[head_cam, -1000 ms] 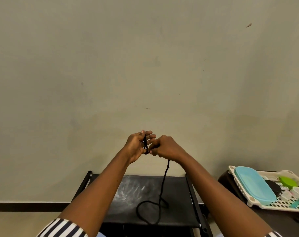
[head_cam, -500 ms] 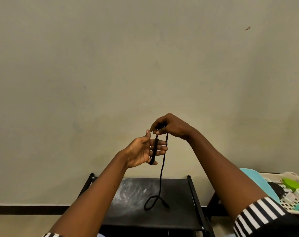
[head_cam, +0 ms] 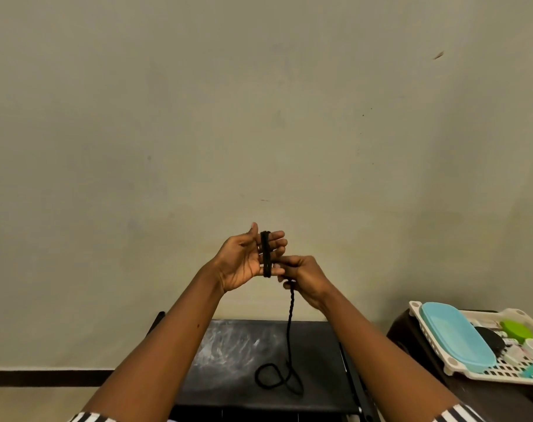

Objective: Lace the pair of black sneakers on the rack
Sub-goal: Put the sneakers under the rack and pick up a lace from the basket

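We see the black shoelace (head_cam: 266,254) wound around our left hand's (head_cam: 249,261) straight fingers; our right hand (head_cam: 301,277) pinches it, the tail coiling mid-rack (head_cam: 228,354).

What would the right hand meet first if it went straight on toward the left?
Probably the left hand: the right hand points at its fingers, wrapped with the lace, already almost touching.

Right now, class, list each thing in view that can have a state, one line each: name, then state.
Black shoelace: partly wound around the left fingers, the rest hanging, its end looped on the rack.
Left hand: raised, fingers straight, wrapped by lace.
Right hand: pinching the lace.
Rack: top scuffed white, no sneakers visible.
White basket: holding a blue container and small items.
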